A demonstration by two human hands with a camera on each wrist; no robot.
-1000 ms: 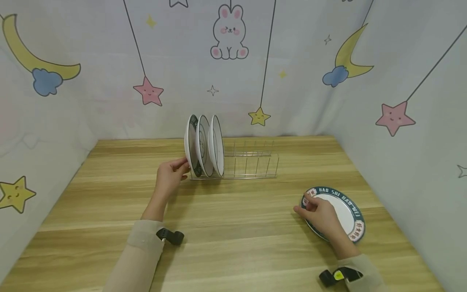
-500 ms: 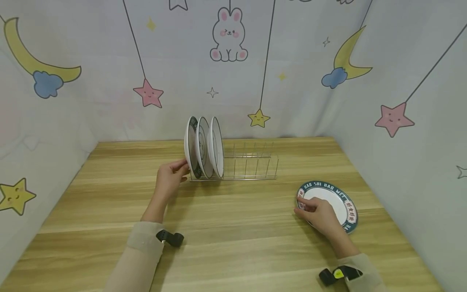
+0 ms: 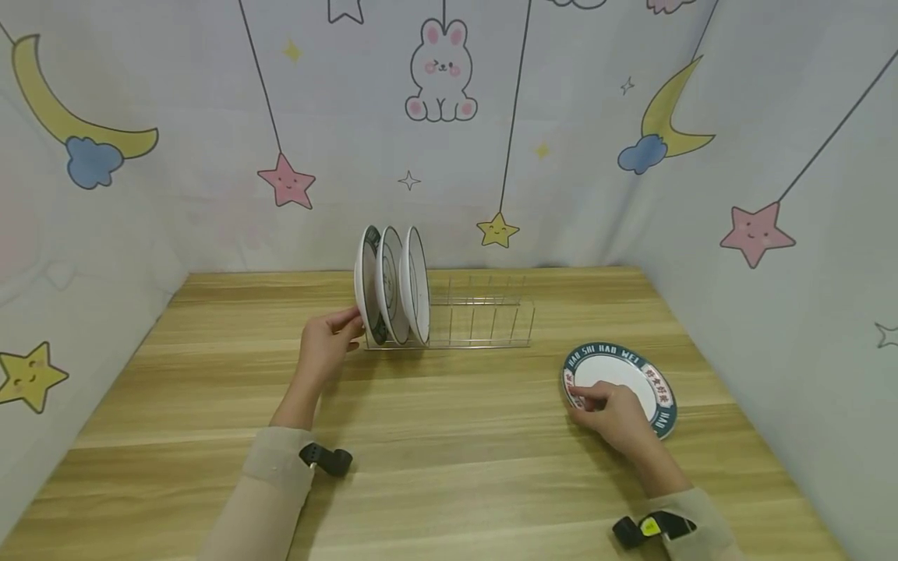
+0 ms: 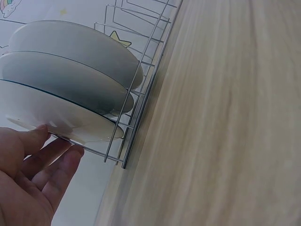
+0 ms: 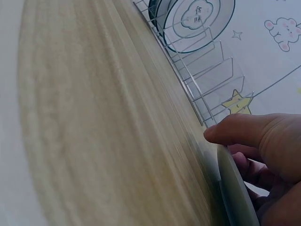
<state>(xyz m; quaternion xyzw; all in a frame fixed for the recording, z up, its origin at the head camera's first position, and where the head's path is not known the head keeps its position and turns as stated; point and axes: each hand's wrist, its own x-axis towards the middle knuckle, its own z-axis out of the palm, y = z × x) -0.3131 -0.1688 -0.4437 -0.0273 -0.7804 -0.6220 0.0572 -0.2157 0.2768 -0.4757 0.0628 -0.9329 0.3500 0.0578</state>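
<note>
So I'm watching someone at a wooden table (image 3: 449, 436), and both hands are busy. The left hand (image 3: 326, 339) is pinching the wire at the left end of the rack (image 3: 484, 347), thumb on one side, fingers curling round the other. The thumb is sitting right by the nearest racked plate, but I can't tell if it's actually touching it.

Over on the right, the right hand (image 3: 617, 417) is clamping the loose plate (image 3: 620, 370) by its left rim, thumb and fingers pinching the edge. That plate is facing up, showing a white middle and a dark green rim with "HAO SHI HAO WEI" and red characters on it. It's hanging out in front of the rack and to the right, well apart from it. Can't tell if it's touching the table.

Three racked plates (image 3: 389, 284) are standing on edge at the rack's left end, faces turning right, wire slots running on past them. Behind it all, a white cloth (image 3: 449, 171) is showing off a bunny, moons and stars.
</note>
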